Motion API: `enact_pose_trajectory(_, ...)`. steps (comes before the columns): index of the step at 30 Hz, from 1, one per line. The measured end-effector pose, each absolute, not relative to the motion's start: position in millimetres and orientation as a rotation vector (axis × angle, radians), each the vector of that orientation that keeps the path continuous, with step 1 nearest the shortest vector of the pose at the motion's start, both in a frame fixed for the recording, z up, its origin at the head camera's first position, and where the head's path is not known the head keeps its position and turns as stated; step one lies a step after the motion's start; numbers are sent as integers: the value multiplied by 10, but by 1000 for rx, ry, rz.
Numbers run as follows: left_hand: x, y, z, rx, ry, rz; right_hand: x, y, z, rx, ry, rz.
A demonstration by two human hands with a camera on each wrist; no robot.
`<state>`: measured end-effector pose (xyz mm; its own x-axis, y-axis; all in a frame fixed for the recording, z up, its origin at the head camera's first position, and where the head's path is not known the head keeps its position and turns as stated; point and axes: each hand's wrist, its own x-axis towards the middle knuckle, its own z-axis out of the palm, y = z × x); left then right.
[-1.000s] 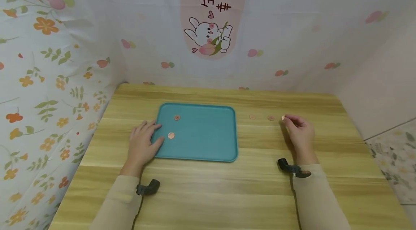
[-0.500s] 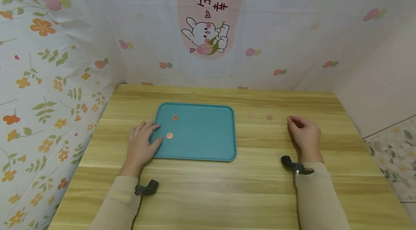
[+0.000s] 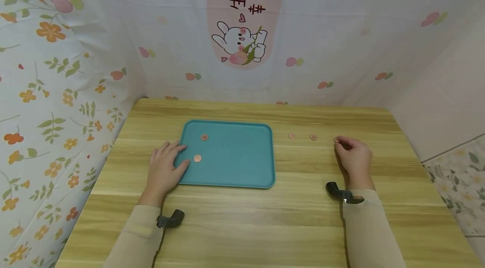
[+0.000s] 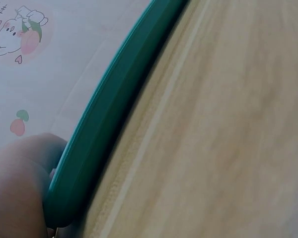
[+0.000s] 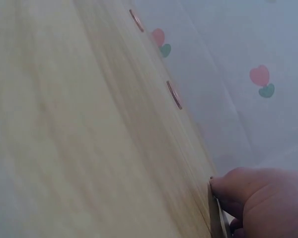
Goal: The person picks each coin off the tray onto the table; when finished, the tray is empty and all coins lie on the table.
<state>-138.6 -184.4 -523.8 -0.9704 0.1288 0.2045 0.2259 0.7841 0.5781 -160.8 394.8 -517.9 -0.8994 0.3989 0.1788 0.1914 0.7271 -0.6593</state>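
Note:
A teal tray (image 3: 235, 156) lies on the wooden table, with two copper-coloured coins, one coin (image 3: 204, 137) farther back and another coin (image 3: 197, 158) nearer, in its left part. My left hand (image 3: 163, 169) rests at the tray's left edge, thumb and forefinger reaching over the rim; the left wrist view shows the thumb (image 4: 20, 183) against the tray's side. To the right of the tray, my right hand (image 3: 355, 159) pinches a copper-coloured coin (image 5: 214, 208) between thumb and fingertips, right at the tabletop. Left of it lie two more coins, a nearer coin (image 3: 313, 137) and a farther coin (image 3: 292, 136).
The wood-grain table (image 3: 242, 226) ends at the back against a white printed cloth (image 3: 341, 49). Another flowered cloth (image 3: 68, 112) hangs along the left side. A black wrist camera (image 3: 171, 219) sits on the left sleeve, and another wrist camera (image 3: 337, 193) on the right.
My right hand has shifted slightly to the right with the coin and brought it down from upright to nearly flat at the table. The left hand and tray have stayed in place.

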Motion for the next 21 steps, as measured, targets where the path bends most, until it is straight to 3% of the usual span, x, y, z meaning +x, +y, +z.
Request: enact_pose_trajectory(21,-1385,-1839,-5233,-281,-2825,-940,-1586,3939,-5181,-450,-2643,899)
